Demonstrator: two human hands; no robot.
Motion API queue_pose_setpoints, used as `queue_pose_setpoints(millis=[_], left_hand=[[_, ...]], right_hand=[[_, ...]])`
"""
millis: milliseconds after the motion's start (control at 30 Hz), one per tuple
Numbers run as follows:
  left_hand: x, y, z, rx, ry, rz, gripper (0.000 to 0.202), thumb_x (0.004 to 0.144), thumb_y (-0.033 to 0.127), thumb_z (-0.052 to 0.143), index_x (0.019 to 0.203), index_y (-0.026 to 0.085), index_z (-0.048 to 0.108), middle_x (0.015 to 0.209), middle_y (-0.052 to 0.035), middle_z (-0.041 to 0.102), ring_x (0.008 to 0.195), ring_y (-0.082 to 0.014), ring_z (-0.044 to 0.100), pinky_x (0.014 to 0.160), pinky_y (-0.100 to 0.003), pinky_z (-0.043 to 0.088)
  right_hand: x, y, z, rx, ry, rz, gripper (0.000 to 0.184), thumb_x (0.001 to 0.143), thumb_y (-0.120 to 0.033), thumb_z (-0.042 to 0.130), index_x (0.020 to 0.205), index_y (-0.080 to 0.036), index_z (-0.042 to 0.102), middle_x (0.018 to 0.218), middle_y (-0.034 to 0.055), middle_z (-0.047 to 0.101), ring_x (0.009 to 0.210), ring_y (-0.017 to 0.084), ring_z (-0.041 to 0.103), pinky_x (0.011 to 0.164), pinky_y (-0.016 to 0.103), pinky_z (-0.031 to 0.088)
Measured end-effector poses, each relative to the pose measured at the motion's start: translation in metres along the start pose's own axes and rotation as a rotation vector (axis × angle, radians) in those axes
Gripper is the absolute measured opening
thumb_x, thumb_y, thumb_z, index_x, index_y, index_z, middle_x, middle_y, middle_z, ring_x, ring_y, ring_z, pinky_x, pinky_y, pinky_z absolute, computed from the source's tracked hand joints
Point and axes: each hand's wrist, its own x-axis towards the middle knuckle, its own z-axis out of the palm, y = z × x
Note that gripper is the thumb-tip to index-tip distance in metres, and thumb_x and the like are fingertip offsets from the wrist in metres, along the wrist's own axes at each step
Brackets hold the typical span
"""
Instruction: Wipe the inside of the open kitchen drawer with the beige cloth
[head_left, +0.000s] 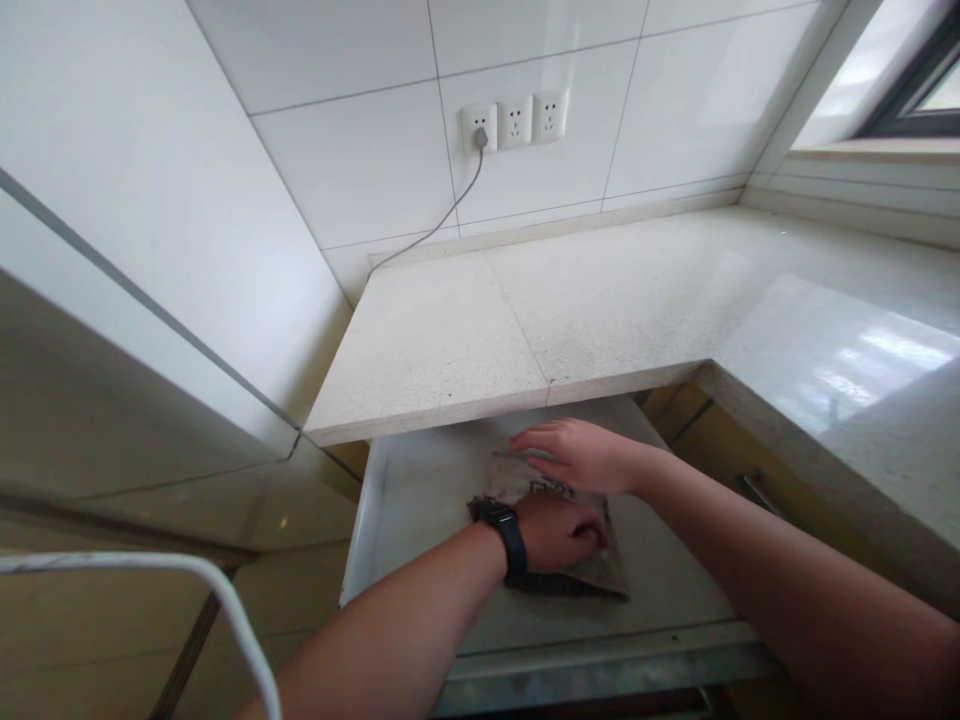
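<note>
A flat greyish-brown piece with dark lettering point(606, 572) lies in a pulled-out white drawer point(420, 560); whether it is cloth or paper I cannot tell. My left hand point(559, 532), a dark watch point(504, 525) at its wrist, rests on the piece with curled fingers closed at its right side. The fingertips are partly hidden. Just beyond it, my right hand point(576, 455) is over the far end of the piece, its fingers stretched out and slightly apart. Both hands cover much of the lettering.
The pale countertop point(442, 340) overhangs the drawer's back, and its corner juts out at the right. A grey plug point(481, 138) sits in the left wall socket. A white cable point(217, 580) loops through the lower left. A white cabinet side point(165, 180) stands at the left.
</note>
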Motion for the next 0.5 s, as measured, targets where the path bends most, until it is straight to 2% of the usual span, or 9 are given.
queue_pose_setpoints(millis=[67, 167, 233, 300, 333, 433, 500], left_hand=[[-0.002, -0.002, 0.001, 0.036, -0.004, -0.034, 0.023, 0.086, 0.026, 0.051, 0.099, 0.025, 0.07, 0.093, 0.0015, 0.072, 0.089, -0.0163, 0.065, 0.081, -0.027, 0.05], [-0.006, -0.011, 0.0, 0.062, 0.016, -0.152, 0.021, 0.084, 0.029, 0.054, 0.092, 0.028, 0.072, 0.075, 0.0018, 0.067, 0.082, -0.0189, 0.065, 0.074, -0.028, 0.051], [-0.01, -0.02, -0.003, 0.037, 0.024, -0.206, 0.026, 0.085, 0.035, 0.05, 0.088, 0.029, 0.076, 0.066, 0.0016, 0.063, 0.071, -0.0192, 0.062, 0.062, -0.025, 0.05], [-0.013, -0.03, -0.007, -0.003, 0.027, -0.224, 0.03, 0.081, 0.042, 0.054, 0.096, 0.029, 0.077, 0.068, 0.003, 0.064, 0.065, -0.0167, 0.058, 0.055, -0.022, 0.046], [-0.015, -0.035, -0.01, -0.025, 0.03, -0.224, 0.034, 0.078, 0.044, 0.059, 0.102, 0.028, 0.075, 0.07, 0.004, 0.064, 0.064, -0.0148, 0.057, 0.054, -0.021, 0.044], [-0.025, -0.05, -0.016, -0.094, 0.054, -0.249, 0.042, 0.073, 0.04, 0.07, 0.112, 0.025, 0.067, 0.072, 0.0064, 0.062, 0.063, -0.0102, 0.056, 0.058, -0.019, 0.04], [-0.037, -0.06, -0.021, -0.122, 0.074, -0.279, 0.037, 0.074, 0.037, 0.07, 0.109, 0.024, 0.065, 0.071, 0.0061, 0.06, 0.063, -0.0099, 0.055, 0.058, -0.02, 0.039]], right_hand=[[-0.002, -0.036, -0.006, -0.011, 0.072, -0.139, 0.034, 0.093, -0.023, 0.052, 0.125, -0.021, 0.063, 0.122, 0.0093, 0.069, 0.113, 0.024, 0.062, 0.098, 0.04, 0.045], [-0.003, -0.086, 0.002, 0.037, 0.06, -0.372, 0.03, 0.089, -0.019, 0.055, 0.118, -0.019, 0.064, 0.112, 0.0068, 0.072, 0.105, 0.02, 0.064, 0.094, 0.036, 0.046], [-0.002, -0.11, 0.022, 0.019, -0.014, -0.551, 0.02, 0.087, -0.024, 0.059, 0.106, -0.02, 0.066, 0.1, 0.0031, 0.073, 0.096, 0.018, 0.065, 0.089, 0.034, 0.046], [0.001, -0.123, 0.051, -0.051, -0.084, -0.71, 0.012, 0.086, -0.031, 0.063, 0.091, -0.021, 0.066, 0.087, 0.0003, 0.073, 0.083, 0.017, 0.064, 0.08, 0.033, 0.048], [0.004, -0.128, 0.068, -0.115, -0.115, -0.777, 0.007, 0.087, -0.028, 0.063, 0.083, -0.023, 0.065, 0.084, -0.0008, 0.073, 0.08, 0.017, 0.063, 0.076, 0.033, 0.047], [0.019, -0.137, 0.111, -0.237, -0.273, -0.912, 0.02, 0.076, -0.02, 0.07, 0.059, -0.026, 0.062, 0.084, -0.0003, 0.074, 0.076, 0.015, 0.063, 0.057, 0.028, 0.043], [0.033, -0.144, 0.13, -0.21, -0.335, -0.982, 0.025, 0.071, -0.019, 0.067, 0.05, -0.031, 0.062, 0.09, -0.008, 0.075, 0.08, 0.014, 0.066, 0.055, 0.028, 0.041]])
